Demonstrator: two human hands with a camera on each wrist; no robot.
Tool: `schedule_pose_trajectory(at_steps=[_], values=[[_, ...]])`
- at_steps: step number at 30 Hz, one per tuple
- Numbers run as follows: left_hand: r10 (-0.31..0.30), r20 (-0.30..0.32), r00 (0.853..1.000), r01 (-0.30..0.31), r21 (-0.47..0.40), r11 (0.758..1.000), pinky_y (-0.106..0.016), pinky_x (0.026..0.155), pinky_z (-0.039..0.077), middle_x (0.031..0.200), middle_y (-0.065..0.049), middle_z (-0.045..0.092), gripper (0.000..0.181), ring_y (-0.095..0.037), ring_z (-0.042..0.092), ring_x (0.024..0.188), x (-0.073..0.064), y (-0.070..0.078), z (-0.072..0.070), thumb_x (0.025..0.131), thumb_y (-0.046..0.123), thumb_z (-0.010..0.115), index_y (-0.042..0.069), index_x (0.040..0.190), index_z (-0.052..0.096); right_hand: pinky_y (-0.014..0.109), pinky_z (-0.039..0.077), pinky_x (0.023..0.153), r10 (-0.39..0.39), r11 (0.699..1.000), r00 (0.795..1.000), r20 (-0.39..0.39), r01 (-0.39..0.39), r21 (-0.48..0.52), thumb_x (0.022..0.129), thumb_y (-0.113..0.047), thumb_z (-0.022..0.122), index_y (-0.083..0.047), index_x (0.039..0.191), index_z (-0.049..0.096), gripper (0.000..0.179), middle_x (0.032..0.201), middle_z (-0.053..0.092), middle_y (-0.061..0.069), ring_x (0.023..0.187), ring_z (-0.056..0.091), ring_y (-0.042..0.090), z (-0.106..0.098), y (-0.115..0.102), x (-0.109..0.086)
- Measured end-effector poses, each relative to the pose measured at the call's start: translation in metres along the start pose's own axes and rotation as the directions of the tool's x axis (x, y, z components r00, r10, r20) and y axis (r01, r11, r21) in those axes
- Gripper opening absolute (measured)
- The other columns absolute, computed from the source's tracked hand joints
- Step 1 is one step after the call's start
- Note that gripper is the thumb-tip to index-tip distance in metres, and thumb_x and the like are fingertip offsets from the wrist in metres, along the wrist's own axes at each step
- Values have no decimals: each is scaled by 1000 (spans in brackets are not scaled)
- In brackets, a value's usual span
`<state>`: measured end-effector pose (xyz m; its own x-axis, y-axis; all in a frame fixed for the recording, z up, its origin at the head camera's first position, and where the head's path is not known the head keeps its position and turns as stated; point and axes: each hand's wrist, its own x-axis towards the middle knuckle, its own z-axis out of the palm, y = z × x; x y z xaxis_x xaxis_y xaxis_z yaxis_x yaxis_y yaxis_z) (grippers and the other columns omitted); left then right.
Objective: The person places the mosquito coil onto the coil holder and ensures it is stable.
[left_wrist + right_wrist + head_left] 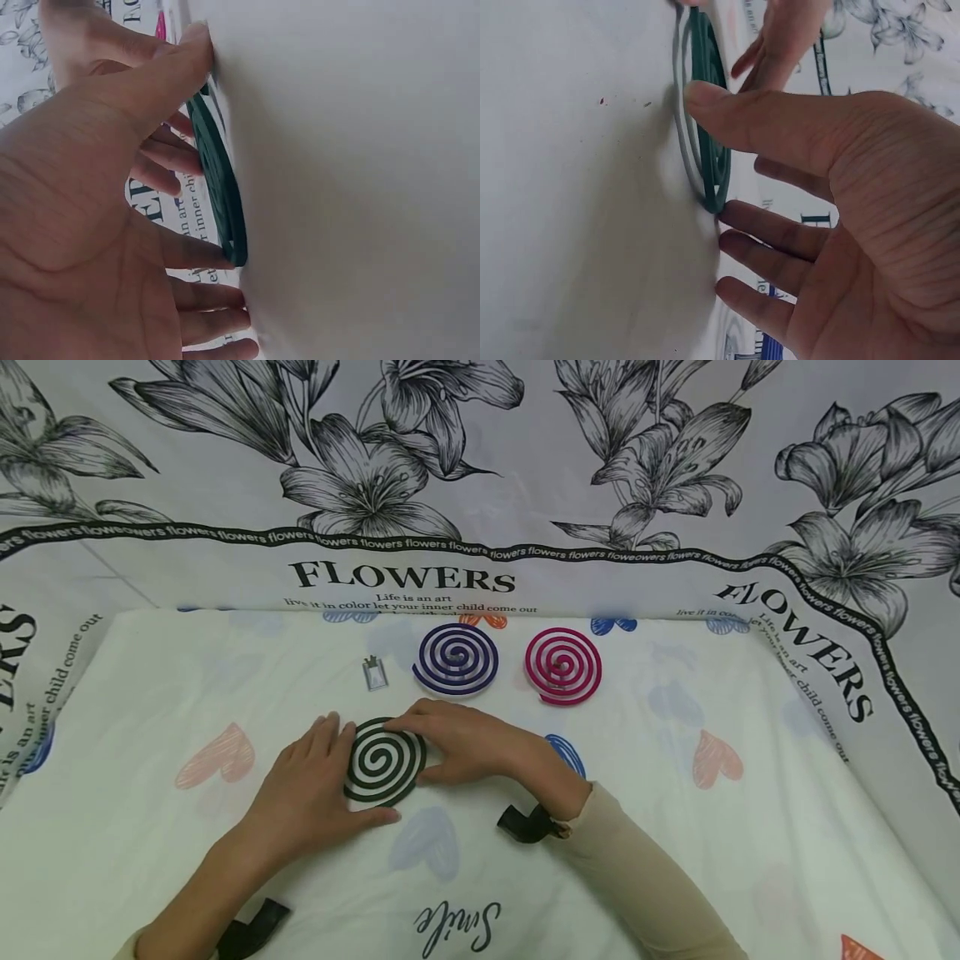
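Observation:
A dark green mosquito coil [384, 762] is between my two hands, low over the white cloth. My left hand [311, 785] holds its left side, the index finger at the left rim and the thumb by the near rim. On the other side my right hand [472, 739] holds the coil with the index finger at the far rim and the thumb at the right rim. In the right wrist view a thin shadow lies under the green coil [709, 112]. The left wrist view shows the coil [217, 180] edge-on, partly hidden by the left thumb.
Beyond the hands lie a blue mosquito coil [456, 660] and a pink one [562, 665]. Left of the blue coil is a small metal piece [374, 673], probably a coil stand. A flower-printed cloth [637, 577] covers the back.

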<state>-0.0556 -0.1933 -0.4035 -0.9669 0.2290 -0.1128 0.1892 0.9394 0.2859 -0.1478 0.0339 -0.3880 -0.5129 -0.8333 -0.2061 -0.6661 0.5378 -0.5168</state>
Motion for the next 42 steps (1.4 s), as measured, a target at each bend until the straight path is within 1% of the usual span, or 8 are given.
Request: schedule_pose_trajectory(at_steps=[4,8,12,17,21,25,35,42], values=[[12,13,1000,-12,-22,1000,-71,117,40,161,-38,38,123,-57,36,151,2,-4,-2,70,68,89,-9,154,43,31,51,115,23,1000,1000,-16,-23,-21,91,-26,85,-21,157,52,74,143,61,3,129,60,14,1,-1,0],[26,38,999,-24,-39,999,-70,119,39,162,-37,38,128,-56,35,152,3,-9,-5,68,65,92,-10,156,38,29,52,112,40,999,999,-30,-41,-25,89,-31,87,-20,156,53,76,139,61,3,124,60,14,3,-2,0],[31,61,998,-28,-50,998,-71,118,39,163,-37,37,133,-55,37,151,2,-14,-7,66,66,93,-15,155,36,32,47,120,36,999,999,-41,-37,-26,88,-38,87,-18,156,52,80,149,57,5,136,56,18,6,-2,3],[30,64,997,-27,-49,998,-71,117,40,163,-37,38,126,-55,38,150,-1,-16,-7,70,67,90,-15,153,40,40,31,133,18,999,999,-34,-19,-30,89,-45,85,-16,161,45,88,168,43,7,159,37,23,9,-2,6],[37,50,998,-35,-37,999,-70,117,41,162,-36,40,121,-55,40,149,-2,-16,-7,72,63,90,-15,152,41,41,22,137,20,999,1000,-22,-21,-34,90,-48,84,-14,163,42,91,174,34,4,166,25,22,11,0,7],[42,42,998,-41,-25,999,-70,116,42,161,-36,41,120,-54,42,148,-1,-16,-7,73,63,90,-15,151,42,41,17,138,34,999,999,-11,-34,-30,90,-50,83,-15,164,40,93,176,31,2,167,20,21,13,3,8],[78,37,996,-77,-15,997,-68,115,44,161,-35,41,117,-53,44,147,0,-17,-9,73,64,89,-12,150,45,39,21,137,7,999,1000,-25,-8,-49,88,-54,83,-13,164,40,96,174,33,2,165,26,21,16,11,11],[84,40,996,-84,-6,996,-69,113,46,161,-34,41,118,-53,45,147,0,-18,-9,74,66,88,-12,151,46,41,22,137,18,999,999,-26,-19,-42,88,-55,83,-16,164,40,95,175,30,4,166,24,22,17,11,10]])
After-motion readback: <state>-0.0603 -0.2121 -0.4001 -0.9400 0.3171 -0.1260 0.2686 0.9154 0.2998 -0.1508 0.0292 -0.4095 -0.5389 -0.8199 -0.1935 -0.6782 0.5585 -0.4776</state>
